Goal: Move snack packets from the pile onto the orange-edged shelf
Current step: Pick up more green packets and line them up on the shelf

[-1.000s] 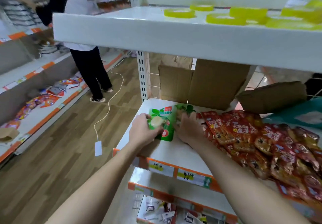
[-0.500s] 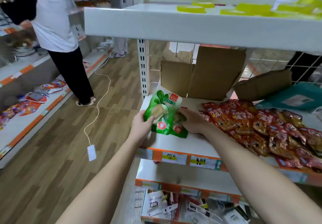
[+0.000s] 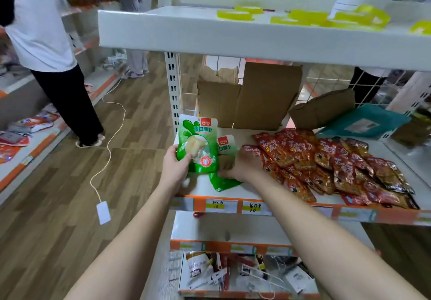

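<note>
A white shelf with an orange front edge (image 3: 291,208) runs across the middle. My left hand (image 3: 175,169) grips a green snack packet (image 3: 198,145) by its lower left side and holds it upright above the shelf's left end. A second green packet (image 3: 225,166) lies flat behind and under it. My right hand (image 3: 245,165) rests on that second packet with its fingers curled onto it. To the right spreads a pile of several red snack packets (image 3: 326,162) covering the shelf.
A white upper shelf (image 3: 210,36) with yellow plastic pieces overhangs. Cardboard flaps (image 3: 251,96) and a teal bag (image 3: 363,122) stand at the back. A lower orange-edged shelf (image 3: 233,245) sits above a bin of white items. A person (image 3: 46,50) stands left by another shelf; a white cable (image 3: 109,145) crosses the floor.
My left hand has lifted the green packet from flat on the shelf to upright. My right hand stays on the other green packet. The view has moved closer.
</note>
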A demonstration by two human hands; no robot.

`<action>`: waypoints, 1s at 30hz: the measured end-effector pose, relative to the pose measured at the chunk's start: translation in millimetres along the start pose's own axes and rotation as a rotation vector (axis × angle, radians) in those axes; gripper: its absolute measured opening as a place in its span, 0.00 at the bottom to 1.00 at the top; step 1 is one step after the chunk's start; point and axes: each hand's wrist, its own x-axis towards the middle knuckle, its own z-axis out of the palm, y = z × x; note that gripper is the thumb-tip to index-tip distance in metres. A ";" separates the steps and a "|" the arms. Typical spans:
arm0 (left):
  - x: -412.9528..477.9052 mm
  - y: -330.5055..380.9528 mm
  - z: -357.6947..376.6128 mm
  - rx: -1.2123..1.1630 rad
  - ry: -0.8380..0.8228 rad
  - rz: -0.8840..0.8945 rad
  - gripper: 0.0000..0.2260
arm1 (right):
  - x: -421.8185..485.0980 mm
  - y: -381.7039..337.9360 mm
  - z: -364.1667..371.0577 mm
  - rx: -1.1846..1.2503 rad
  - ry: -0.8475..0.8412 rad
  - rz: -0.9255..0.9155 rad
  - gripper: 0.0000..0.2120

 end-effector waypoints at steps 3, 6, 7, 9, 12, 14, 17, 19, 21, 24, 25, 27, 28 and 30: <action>0.4 -0.2 0.4 -0.037 -0.017 -0.010 0.14 | 3.8 -2.4 -3.6 -0.016 -0.034 0.012 0.52; -0.5 -1.0 0.1 -0.058 -0.022 -0.019 0.14 | -0.6 -6.7 -8.3 0.036 0.040 0.025 0.49; 0.0 -1.6 0.0 -0.072 -0.026 -0.019 0.14 | -1.8 -7.0 -9.4 0.086 0.058 0.006 0.44; 1.7 -3.3 0.2 -0.089 -0.050 -0.020 0.14 | -7.7 -4.9 -10.5 0.256 0.068 -0.036 0.36; 2.7 -4.3 0.3 -0.078 -0.107 -0.011 0.14 | -17.0 2.5 -9.9 0.494 0.099 -0.044 0.35; 3.7 -4.9 -0.1 -0.091 -0.156 -0.011 0.14 | -19.2 14.0 -10.0 0.588 0.113 -0.064 0.29; 4.1 -2.7 0.2 -0.139 -0.255 -0.057 0.13 | -31.5 38.2 -19.5 0.685 0.127 -0.073 0.16; 4.6 -1.8 4.2 -0.219 -0.350 -0.130 0.13 | -40.8 56.4 -28.2 0.740 0.166 -0.064 0.16; -0.4 4.3 12.9 -0.252 -0.443 -0.161 0.14 | -49.7 73.9 -36.0 0.795 0.214 -0.058 0.16; -10.3 15.1 39.1 -0.178 -0.527 -0.088 0.16 | -64.8 104.8 -49.1 0.812 0.251 -0.037 0.12; -15.8 21.9 50.4 -0.172 -0.552 -0.073 0.18 | -71.9 115.6 -55.0 0.805 0.270 -0.031 0.12; -27.8 36.1 76.4 -0.173 -0.621 -0.045 0.23 | -87.1 140.5 -64.6 0.817 0.336 -0.006 0.12; -34.7 44.0 90.2 -0.177 -0.663 -0.030 0.24 | -95.4 154.6 -68.4 0.822 0.375 0.019 0.13; -45.3 55.1 123.6 -0.212 -0.721 -0.043 0.23 | -114.4 186.6 -73.5 0.838 0.453 0.061 0.14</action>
